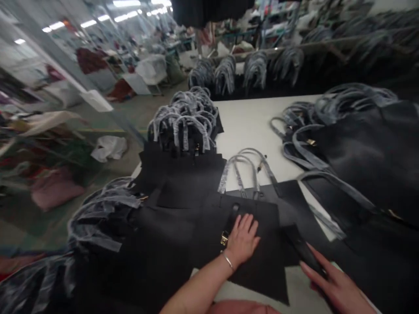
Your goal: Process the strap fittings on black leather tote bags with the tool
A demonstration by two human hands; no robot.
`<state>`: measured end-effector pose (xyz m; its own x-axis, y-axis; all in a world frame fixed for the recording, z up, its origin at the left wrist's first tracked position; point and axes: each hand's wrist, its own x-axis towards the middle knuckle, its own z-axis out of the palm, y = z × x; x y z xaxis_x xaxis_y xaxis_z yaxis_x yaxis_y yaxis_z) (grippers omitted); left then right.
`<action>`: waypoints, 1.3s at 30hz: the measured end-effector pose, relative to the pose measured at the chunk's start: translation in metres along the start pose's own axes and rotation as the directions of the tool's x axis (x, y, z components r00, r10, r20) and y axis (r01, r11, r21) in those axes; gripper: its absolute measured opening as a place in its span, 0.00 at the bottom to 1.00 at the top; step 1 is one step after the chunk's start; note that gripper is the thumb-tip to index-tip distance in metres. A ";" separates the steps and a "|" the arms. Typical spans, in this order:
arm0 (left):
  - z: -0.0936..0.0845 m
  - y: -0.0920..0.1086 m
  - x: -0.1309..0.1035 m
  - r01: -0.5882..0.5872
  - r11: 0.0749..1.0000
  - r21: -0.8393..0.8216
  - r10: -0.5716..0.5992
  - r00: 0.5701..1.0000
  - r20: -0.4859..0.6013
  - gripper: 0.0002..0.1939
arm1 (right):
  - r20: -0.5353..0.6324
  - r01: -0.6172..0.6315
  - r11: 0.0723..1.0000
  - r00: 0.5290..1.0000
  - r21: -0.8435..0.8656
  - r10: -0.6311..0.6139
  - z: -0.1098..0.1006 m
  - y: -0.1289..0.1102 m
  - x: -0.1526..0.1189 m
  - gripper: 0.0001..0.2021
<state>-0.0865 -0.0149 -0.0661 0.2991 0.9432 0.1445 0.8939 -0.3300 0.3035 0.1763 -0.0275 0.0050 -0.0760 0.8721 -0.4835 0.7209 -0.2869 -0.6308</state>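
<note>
Black panel [266, 257]: smooth, roughly four-sided, lying flat, near edge slanting down to right. Black strap [234, 213] on it, running lengthwise, gold-coloured clasp [224, 238] toward near end. Handles [224, 178], pale and film-wrapped, arch beyond far edge. Long black object [303, 246]: held slantwise, far end by panel's right edge; exact kind unclear.

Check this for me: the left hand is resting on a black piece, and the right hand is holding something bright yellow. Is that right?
Not quite: the long thing in the right hand is black, not yellow, as the head view shows. The left hand does rest on a black piece.
</note>
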 end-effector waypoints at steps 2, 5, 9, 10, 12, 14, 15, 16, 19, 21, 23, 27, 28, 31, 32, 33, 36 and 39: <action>0.007 0.002 0.001 0.020 0.999 -0.026 -0.020 1.000 -0.004 0.25 | 0.085 -0.055 0.996 0.995 0.063 0.050 0.005 -0.007 0.004 0.35; 0.016 0.013 0.000 0.019 0.998 -0.063 -0.021 0.999 -0.037 0.23 | 0.142 -0.044 0.994 0.989 0.105 0.029 0.010 -0.030 0.017 0.35; 0.025 0.021 -0.002 -0.025 0.992 -0.123 0.016 0.997 -0.074 0.17 | 0.216 0.008 0.995 0.976 0.103 -0.030 0.011 -0.051 0.034 0.32; 0.026 0.020 -0.002 -0.040 0.990 -0.138 0.029 0.997 -0.078 0.16 | 0.238 0.016 0.994 0.970 0.104 -0.041 0.012 -0.053 0.039 0.32; 0.026 0.018 -0.002 -0.065 0.984 -0.164 0.052 0.995 -0.084 0.14 | 0.269 0.014 0.995 0.962 0.100 -0.041 0.016 -0.058 0.048 0.32; 0.024 0.017 -0.001 -0.077 0.981 -0.180 0.062 0.994 -0.087 0.14 | 0.282 -0.006 0.996 0.959 0.090 -0.020 0.022 -0.064 0.057 0.33; 0.023 0.017 -0.001 -0.077 0.980 -0.186 0.061 0.994 -0.087 0.14 | 0.288 -0.015 0.996 0.958 0.092 -0.012 0.026 -0.068 0.061 0.33; 0.022 0.017 -0.001 -0.074 0.979 -0.190 0.059 0.995 -0.084 0.14 | 0.290 -0.019 0.995 0.957 0.099 -0.010 0.029 -0.072 0.065 0.33; 0.021 0.017 -0.001 -0.071 0.979 -0.192 0.057 0.996 -0.075 0.14 | 0.226 0.013 0.992 0.973 0.126 -0.041 0.037 -0.085 0.074 0.34; 0.021 0.017 0.000 -0.070 0.978 -0.196 0.058 0.996 -0.068 0.14 | 0.142 0.061 0.991 0.987 0.119 -0.078 0.038 -0.092 0.075 0.34; 0.021 0.017 0.001 -0.068 0.975 -0.210 0.057 0.997 -0.058 0.14 | 0.086 0.094 0.992 0.991 0.089 -0.102 0.034 -0.096 0.071 0.34; 0.013 0.015 -0.003 -0.077 0.962 -0.261 0.071 0.997 -0.034 0.16 | 0.151 0.059 0.996 0.986 0.061 -0.068 0.020 -0.093 0.058 0.36; 0.008 0.014 -0.007 -0.079 0.957 -0.281 0.072 0.997 -0.033 0.17 | 0.174 0.047 0.997 0.983 0.058 -0.057 0.017 -0.092 0.054 0.36; -0.009 0.007 -0.027 0.044 0.947 -0.317 -0.062 0.997 -0.048 0.16 | 0.204 0.030 0.999 0.978 0.032 -0.036 0.016 -0.089 0.042 0.37; -0.016 0.003 -0.034 0.135 0.941 -0.310 -0.161 0.985 -0.063 0.15 | 0.214 0.029 0.999 0.976 0.027 -0.034 0.018 -0.089 0.038 0.38; -0.021 -0.001 -0.042 0.234 0.926 -0.296 -0.270 0.959 -0.084 0.15 | 0.222 0.028 0.999 0.975 0.025 -0.033 0.020 -0.090 0.034 0.38; -0.034 -0.015 -0.060 0.451 0.849 -0.275 -0.504 0.848 -0.164 0.21 | 0.222 0.032 0.999 0.974 0.028 -0.037 0.028 -0.092 0.023 0.38; -0.040 -0.027 -0.070 0.562 0.774 -0.292 -0.622 0.761 -0.185 0.23 | 0.169 0.032 0.999 0.985 0.033 -0.037 0.032 -0.091 0.016 0.37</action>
<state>-0.1452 -0.0736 -0.0465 -0.3906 0.9156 0.0954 0.7624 0.2637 0.5909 0.0876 0.0000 0.0355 -0.2176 0.8024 -0.5556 0.6954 -0.2720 -0.6652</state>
